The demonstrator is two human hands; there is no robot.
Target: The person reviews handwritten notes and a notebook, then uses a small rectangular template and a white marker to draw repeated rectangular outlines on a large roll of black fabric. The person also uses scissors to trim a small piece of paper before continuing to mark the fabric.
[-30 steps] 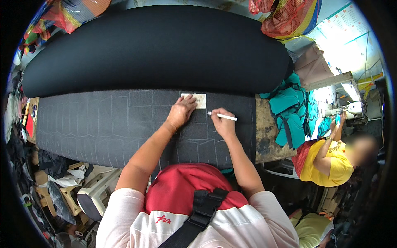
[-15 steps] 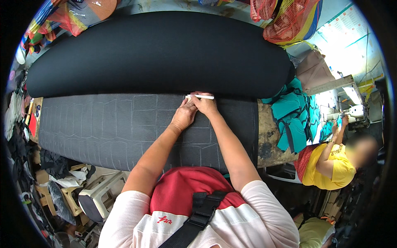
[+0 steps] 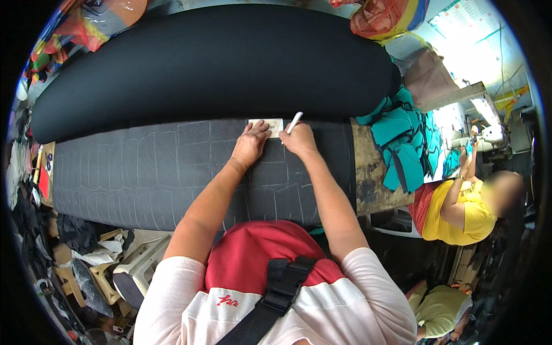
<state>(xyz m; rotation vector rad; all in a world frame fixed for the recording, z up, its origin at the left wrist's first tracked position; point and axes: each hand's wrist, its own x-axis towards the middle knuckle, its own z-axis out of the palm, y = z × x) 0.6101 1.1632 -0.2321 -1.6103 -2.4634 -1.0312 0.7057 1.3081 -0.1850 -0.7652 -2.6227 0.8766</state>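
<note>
Dark grey fabric (image 3: 132, 167), marked all over with pale outlines, lies across the table in front of me. On its far part sits a small cream rectangular template (image 3: 276, 127). My left hand (image 3: 252, 142) presses flat on the template's left part, fingers stretched out. At the template's right edge, my right hand (image 3: 298, 139) grips a white marking pen (image 3: 295, 121), its upper end tilted away to the right. The pen's tip is down by the template's edge, partly hidden by the fingers.
A large roll of black fabric (image 3: 218, 63) lies along the table's far side. Teal cut pieces (image 3: 397, 135) are heaped at the right of the wooden tabletop (image 3: 371, 172). Beyond, a person in yellow (image 3: 454, 210) works at a sewing machine (image 3: 491, 135). Pale plastic stools (image 3: 138, 270) stand lower left.
My right hand has shifted from the template's top to its right edge, and the pen has swung from nearly level to steep. More of the template now shows.
</note>
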